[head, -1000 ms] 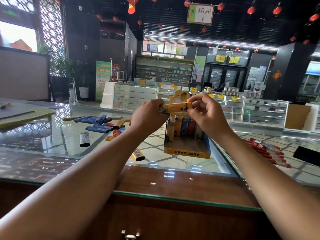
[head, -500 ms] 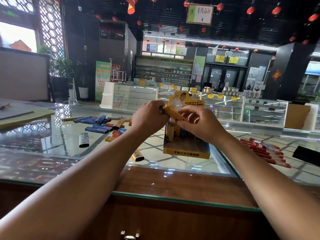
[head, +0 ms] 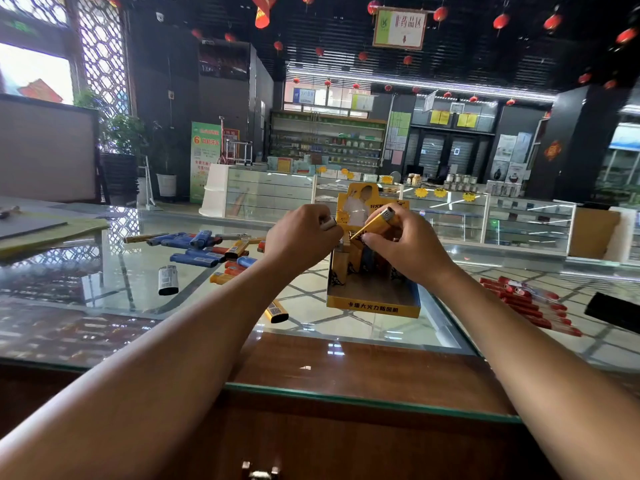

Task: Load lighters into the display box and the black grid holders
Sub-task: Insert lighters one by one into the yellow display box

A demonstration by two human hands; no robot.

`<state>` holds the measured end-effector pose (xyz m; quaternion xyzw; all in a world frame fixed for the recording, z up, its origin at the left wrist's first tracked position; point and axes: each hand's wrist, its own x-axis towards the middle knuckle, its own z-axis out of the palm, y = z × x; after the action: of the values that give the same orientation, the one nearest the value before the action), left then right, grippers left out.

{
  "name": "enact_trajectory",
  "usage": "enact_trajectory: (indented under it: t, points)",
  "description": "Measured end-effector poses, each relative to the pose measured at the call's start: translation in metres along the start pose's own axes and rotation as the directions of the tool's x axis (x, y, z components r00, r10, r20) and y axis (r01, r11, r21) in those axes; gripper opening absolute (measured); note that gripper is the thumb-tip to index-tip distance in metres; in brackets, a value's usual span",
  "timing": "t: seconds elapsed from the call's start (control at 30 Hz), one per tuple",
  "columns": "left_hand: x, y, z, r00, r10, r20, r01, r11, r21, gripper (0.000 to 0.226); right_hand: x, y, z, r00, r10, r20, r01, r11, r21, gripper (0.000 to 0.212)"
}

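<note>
The right hand (head: pixel 408 249) pinches a yellow lighter (head: pixel 372 226) in its grip. The lighter is tilted, metal head toward one o'clock and base aimed down into the display box (head: pixel 374 304), probably so it can slide in base-first beside those already there. The left hand (head: pixel 303 237) hovers at nine o'clock of it, its grip curled round a pale-capped lighter (head: pixel 328 223) (only the cap shows), likely kept ready as the next one.

The box stands on the glass tabletop (head: pixel 104 289). A few back-row lighters (head: pixel 341 263) stand upright in it, and its front floor is bare. Loose lighters (head: pixel 204 252) lie at ten o'clock of the box, with a red batch (head: pixel 530 301) at three o'clock. Beyond that, a black slab (head: pixel 613 311) may be a grid holder; I cannot tell.
</note>
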<state>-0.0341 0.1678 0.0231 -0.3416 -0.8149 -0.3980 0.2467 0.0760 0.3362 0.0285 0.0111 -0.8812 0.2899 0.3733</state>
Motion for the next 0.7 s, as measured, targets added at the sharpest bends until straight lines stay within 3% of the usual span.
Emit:
enact_trajectory:
  t: [0.27,0.7]
  points:
    - [0.0026,-0.0054,0.0033,1.0,-0.004,0.018,0.004,1.0,-0.005,0.023,-0.0001,0.0029,0.0006,0.999,0.026,0.033,-0.024,0.998,-0.06,0.015]
    - [0.0035,-0.0066,0.0049,1.0,0.006,0.016,-0.005,1.0,-0.005,0.025,-0.0013,0.008,0.0052,1.0,-0.004,0.024,0.009,0.984,-0.177,0.028]
